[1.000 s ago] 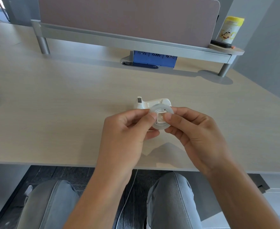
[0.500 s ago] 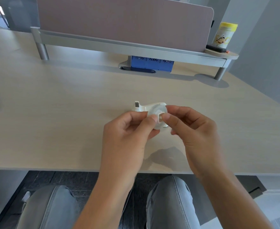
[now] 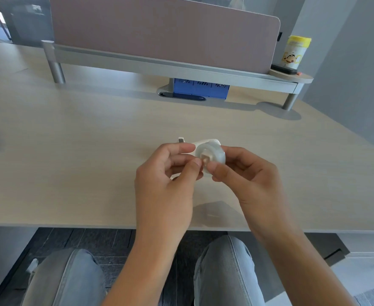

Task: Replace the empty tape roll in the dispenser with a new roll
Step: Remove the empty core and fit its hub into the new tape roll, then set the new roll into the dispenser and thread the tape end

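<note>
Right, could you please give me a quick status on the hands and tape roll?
Left hand and right hand both pinch the clear tape roll. White dispenser on desk behind. Nothing obstructing.

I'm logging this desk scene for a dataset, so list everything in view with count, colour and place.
Tape roll: one, clear with a white core, held above the desk in both hands.
Tape dispenser: one, white, on the desk behind the roll.
Desk: one, light wood.
Partition: one, mauve, at the desk's far edge.
Box: one, blue, under the partition rail.
Canister: one, yellow-lidded, far right on a small shelf.
Knees: two, grey trousers, below the desk.
Left hand: fingers on the roll.
Right hand: fingers on the roll.
</note>
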